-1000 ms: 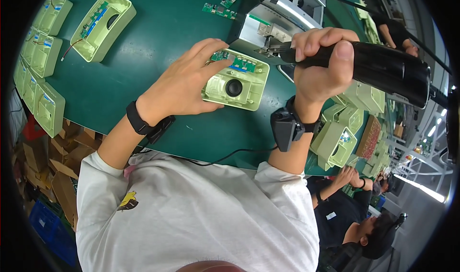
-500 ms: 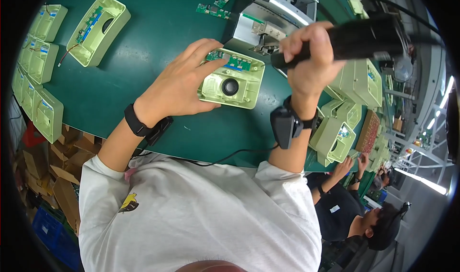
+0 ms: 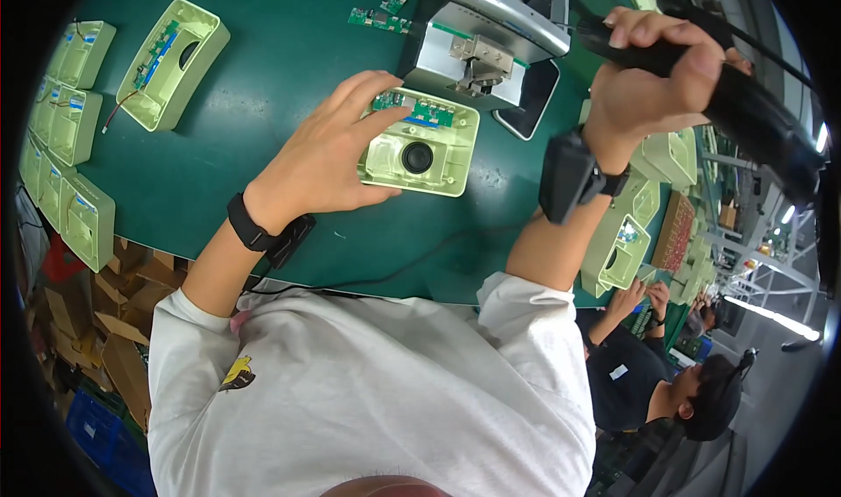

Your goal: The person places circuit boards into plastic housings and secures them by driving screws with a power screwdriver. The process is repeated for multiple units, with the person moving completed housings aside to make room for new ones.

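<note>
My left hand (image 3: 326,151) grips the left end of a pale green plastic housing (image 3: 461,160) lying on the table, thumb over its edge. Inside it are a round black speaker (image 3: 418,157) and a green circuit board (image 3: 429,112) along the far wall. My right hand (image 3: 657,81) is wrapped round a black electric screwdriver (image 3: 758,125), raised at the right. Its thin bit points left toward a silver box-shaped machine (image 3: 438,55) behind the housing. A metal block with a small fixture (image 3: 482,59) is on the machine's near side.
At the left stand another fitted housing (image 3: 210,55) and several more in a column (image 3: 92,195). Loose circuit boards (image 3: 377,20) lie at the back. More housings (image 3: 635,256) and a co-worker (image 3: 626,374) are on the right. Cardboard boxes (image 3: 123,366) and a blue crate (image 3: 92,431) sit lower left.
My right hand has moved right and slightly farther away with the screwdriver, off from the machine's front and the housing. My left hand still holds the housing in nearly the same place.
</note>
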The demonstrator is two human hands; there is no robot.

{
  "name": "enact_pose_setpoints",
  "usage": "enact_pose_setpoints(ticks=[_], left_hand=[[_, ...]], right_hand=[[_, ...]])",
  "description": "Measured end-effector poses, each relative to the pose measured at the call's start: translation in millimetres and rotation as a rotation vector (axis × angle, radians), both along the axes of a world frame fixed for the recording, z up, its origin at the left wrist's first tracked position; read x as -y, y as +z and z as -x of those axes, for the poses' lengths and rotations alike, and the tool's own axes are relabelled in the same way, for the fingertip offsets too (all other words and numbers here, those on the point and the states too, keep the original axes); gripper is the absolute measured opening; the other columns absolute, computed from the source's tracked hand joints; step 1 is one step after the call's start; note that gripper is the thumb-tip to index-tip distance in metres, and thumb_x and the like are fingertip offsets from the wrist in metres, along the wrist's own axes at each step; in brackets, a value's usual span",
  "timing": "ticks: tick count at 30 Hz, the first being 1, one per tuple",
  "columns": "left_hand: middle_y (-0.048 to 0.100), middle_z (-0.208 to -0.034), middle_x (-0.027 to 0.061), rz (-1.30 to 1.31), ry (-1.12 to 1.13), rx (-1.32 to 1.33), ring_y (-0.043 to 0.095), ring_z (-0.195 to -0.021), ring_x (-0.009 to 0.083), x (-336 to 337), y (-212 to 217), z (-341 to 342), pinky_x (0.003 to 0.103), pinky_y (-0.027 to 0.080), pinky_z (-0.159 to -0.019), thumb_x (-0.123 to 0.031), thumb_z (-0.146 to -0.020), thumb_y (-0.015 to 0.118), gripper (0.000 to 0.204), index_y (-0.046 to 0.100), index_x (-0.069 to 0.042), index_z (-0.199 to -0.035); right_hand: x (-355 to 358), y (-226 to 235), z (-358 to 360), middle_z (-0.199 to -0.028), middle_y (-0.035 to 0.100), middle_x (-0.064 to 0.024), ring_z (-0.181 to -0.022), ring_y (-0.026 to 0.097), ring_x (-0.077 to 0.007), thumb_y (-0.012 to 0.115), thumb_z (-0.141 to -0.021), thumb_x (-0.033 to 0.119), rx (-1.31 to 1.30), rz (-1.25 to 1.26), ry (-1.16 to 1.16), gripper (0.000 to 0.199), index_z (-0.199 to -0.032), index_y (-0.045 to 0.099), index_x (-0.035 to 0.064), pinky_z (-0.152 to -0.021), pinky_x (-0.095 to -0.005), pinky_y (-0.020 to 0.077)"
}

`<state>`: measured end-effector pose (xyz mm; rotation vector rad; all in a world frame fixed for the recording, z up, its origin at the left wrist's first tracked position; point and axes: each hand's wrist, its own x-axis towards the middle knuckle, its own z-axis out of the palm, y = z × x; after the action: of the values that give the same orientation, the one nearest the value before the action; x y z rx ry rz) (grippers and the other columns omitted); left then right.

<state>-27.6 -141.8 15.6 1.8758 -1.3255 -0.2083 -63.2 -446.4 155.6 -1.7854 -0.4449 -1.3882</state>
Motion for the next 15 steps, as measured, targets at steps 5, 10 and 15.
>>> enact_pose_setpoints(ticks=[5, 10, 15], left_hand=[[0.048, -0.156, 0.0169, 0.011, 0.004, -0.011, 0.041, -0.151, 0.0381, 2, -4, -3, 0.049, 0.045, -0.119, -0.025, -0.068, 0.091, 0.080, 0.064, -0.003, -0.140], [0.047, -0.157, 0.0169, -0.001, -0.014, -0.018, 0.041, -0.151, 0.0382, 7, 0, 2, 0.049, 0.045, -0.119, -0.025, -0.068, 0.091, 0.080, 0.065, -0.002, -0.139], [0.046, -0.159, 0.0168, 0.002, -0.027, -0.048, 0.040, -0.151, 0.0416, 7, -5, 2, 0.051, 0.043, -0.121, -0.023, -0.065, 0.093, 0.086, 0.062, -0.007, -0.143]], right_hand=[[-45, -3, 25, -0.071, 0.058, -0.0138, -0.056, 0.055, -0.0263, 0.066, -0.100, 0.035, -0.138, -0.298, 0.515, 0.035, -0.101, 0.057, 0.0009, -0.061, -0.0466, 0.0524], [-72, -31, 20, -0.070, 0.056, -0.0118, -0.057, 0.054, -0.0225, 0.069, -0.097, 0.025, -0.330, -0.475, 0.372, 0.028, -0.102, 0.055, 0.0011, -0.057, -0.0391, 0.0512], [-80, -34, 23, -0.069, 0.053, -0.0098, -0.057, 0.051, -0.0188, 0.072, -0.094, 0.023, -0.405, -0.569, 0.338, 0.029, -0.099, 0.053, 0.0013, -0.055, -0.0341, 0.0482]])
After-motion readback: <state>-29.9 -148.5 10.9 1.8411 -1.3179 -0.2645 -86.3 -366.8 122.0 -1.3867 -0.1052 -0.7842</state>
